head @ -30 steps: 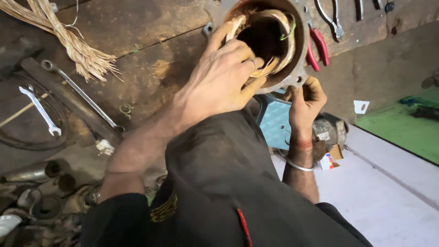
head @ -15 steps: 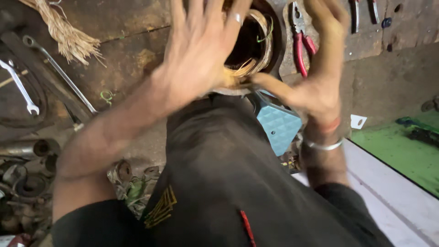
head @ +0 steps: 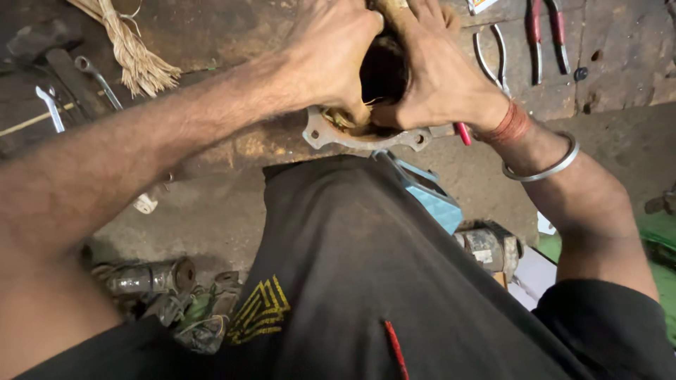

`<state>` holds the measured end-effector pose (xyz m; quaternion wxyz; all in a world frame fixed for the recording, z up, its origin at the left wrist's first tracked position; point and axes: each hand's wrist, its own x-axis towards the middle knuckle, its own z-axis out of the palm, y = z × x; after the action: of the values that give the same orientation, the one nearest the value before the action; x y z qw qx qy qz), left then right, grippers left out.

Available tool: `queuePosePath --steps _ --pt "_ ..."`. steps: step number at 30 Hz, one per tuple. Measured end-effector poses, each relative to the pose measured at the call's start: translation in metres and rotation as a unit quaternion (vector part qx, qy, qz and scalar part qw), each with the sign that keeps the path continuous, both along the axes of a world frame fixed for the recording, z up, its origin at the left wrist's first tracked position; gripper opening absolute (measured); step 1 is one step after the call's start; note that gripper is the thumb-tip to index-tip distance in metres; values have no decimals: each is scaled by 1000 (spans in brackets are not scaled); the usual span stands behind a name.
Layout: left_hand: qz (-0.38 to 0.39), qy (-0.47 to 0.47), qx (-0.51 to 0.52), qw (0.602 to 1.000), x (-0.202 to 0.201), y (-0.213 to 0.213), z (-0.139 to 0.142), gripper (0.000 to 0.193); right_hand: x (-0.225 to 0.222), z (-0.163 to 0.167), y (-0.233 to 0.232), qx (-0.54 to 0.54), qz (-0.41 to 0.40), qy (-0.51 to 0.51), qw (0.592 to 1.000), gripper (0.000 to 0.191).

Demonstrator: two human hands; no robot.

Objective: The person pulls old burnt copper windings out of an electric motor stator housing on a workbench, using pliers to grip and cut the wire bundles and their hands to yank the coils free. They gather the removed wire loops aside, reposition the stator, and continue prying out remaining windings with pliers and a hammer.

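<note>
Left hand (head: 334,60) and right hand (head: 436,70): both are extended forward and set close together, knuckles up, fingers curled downward in a closed grip. Forearms are bare; the right wrist is banded.

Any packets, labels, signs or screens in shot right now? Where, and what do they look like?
Small printed packet or card: top edge of the bench, just right of the right hand; white with red, mostly cut off.
Pale tag or sticker: low on the floor by the right forearm; small, whitish, partly hidden.
No signs or screens.
</note>
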<state>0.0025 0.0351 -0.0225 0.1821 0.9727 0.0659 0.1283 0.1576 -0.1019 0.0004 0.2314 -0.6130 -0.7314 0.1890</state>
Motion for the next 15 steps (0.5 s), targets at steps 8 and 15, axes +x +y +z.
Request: queuePosePath --steps 8,15 --pt "-9 109 -90 990 5 19 -15 76 10 -16 6 18 -3 34 999 91" --pt "-58 40 -163 984 -3 20 -28 101 12 -19 9 44 61 75 994 83"
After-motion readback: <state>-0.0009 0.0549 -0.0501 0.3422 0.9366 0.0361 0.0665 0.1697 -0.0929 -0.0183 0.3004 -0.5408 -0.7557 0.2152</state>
